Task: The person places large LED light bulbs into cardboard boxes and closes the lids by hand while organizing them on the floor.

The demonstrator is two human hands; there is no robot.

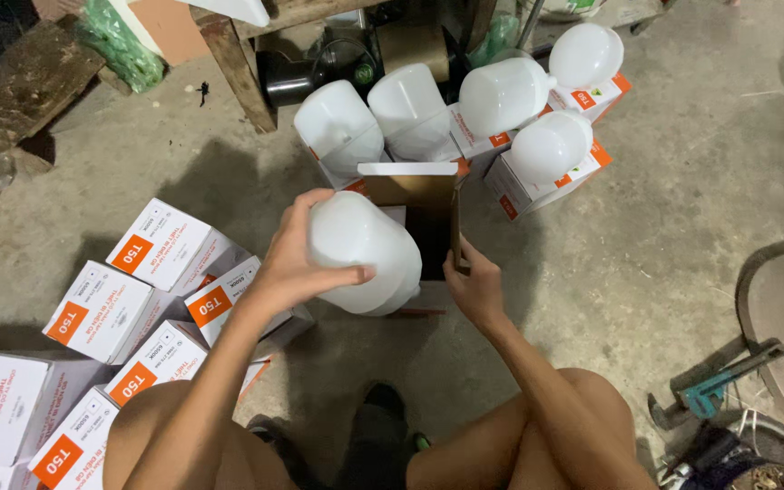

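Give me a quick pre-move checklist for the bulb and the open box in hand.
1. Left hand grip on the large white bulb: fingers wrapped over its dome, ok.
2. Right hand steadying the open carton: touching its side, ok.
3. Carton flap folded back, opening dark and unobstructed: ok.
4. Bulb base facing the opening: cannot tell, hidden.
5. Bulb beside the opening, not yet inside: ok.
6. Bulbs on boxes behind, apart from carton: ok.

Open concrete floor (664, 227) on the right — room to pass there. Left is crowded with stacked white boxes (151, 290), and bulbs on boxes (501, 100) block ahead — tools (714, 390) lie lower right.
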